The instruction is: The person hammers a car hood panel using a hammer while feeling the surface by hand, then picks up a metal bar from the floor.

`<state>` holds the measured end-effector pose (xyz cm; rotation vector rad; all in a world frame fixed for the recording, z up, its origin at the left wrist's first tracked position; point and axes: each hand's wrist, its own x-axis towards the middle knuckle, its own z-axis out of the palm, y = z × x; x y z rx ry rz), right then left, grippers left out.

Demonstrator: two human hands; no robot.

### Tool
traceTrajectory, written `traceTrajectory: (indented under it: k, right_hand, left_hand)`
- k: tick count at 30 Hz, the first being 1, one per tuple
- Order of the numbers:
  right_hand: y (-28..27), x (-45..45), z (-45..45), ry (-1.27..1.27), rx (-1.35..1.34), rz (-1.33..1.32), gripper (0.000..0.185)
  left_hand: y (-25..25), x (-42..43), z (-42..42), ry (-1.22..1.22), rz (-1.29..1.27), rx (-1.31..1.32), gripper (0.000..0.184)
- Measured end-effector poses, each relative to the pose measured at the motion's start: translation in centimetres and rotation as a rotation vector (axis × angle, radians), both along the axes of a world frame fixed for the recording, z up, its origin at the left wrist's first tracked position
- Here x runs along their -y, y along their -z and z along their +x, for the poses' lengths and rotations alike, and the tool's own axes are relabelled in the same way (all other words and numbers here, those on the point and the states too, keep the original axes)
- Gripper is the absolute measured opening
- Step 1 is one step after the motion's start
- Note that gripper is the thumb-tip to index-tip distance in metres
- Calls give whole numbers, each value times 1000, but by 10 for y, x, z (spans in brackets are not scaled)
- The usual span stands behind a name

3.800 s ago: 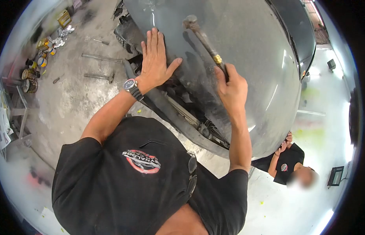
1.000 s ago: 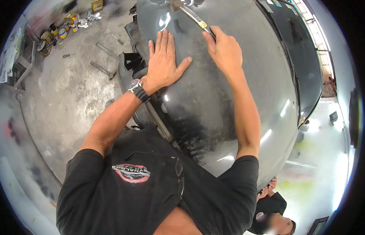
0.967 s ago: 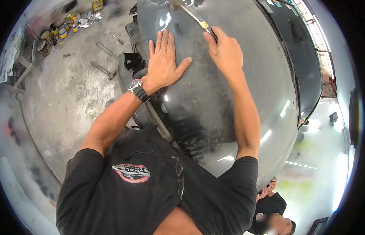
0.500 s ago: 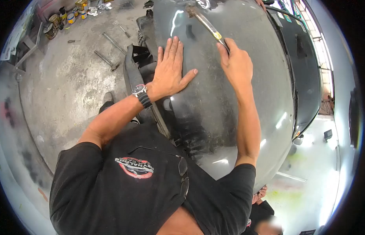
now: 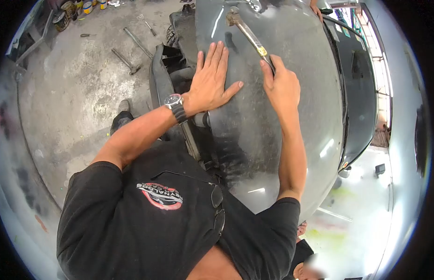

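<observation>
My left hand (image 5: pixel 211 79) lies flat on the grey car hood (image 5: pixel 310 70), fingers stretched out and thumb spread, near the hood's front edge. A hammer (image 5: pixel 249 38) is in my right hand (image 5: pixel 283 86), whose fingers wrap round the lower end of its handle. The hammer's worn, brownish head is over the far part of the hood, beyond my left fingertips. Whether the head touches the metal I cannot tell. A dark smudge (image 5: pixel 230 42) marks the hood between the hammer head and my left hand.
The car's exposed front end (image 5: pixel 163 79) runs along the hood's left edge. On the concrete floor lie another hammer (image 5: pixel 126 61), a metal bar (image 5: pixel 137 41) and a screwdriver (image 5: pixel 88 35). Another person's hand (image 5: pixel 316 8) rests at the hood's far right; a second person is at the bottom.
The whole view has shifted slightly. My left hand stays flat on the hood, and my right hand keeps its grip on the hammer in nearly the same place.
</observation>
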<state>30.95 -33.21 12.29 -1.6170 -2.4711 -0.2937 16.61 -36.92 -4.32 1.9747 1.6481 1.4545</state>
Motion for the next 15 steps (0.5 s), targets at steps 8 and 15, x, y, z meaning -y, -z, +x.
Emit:
traceTrajectory:
  k: [8, 15]
  right_hand:
    - [9, 4, -10, -38, 34, -70, 31]
    - [-8, 19, 12, 11, -355, -5, 30]
  left_hand:
    - [3, 26, 3, 33, -55, -2, 98]
    - [12, -40, -23, -100, -74, -56, 103]
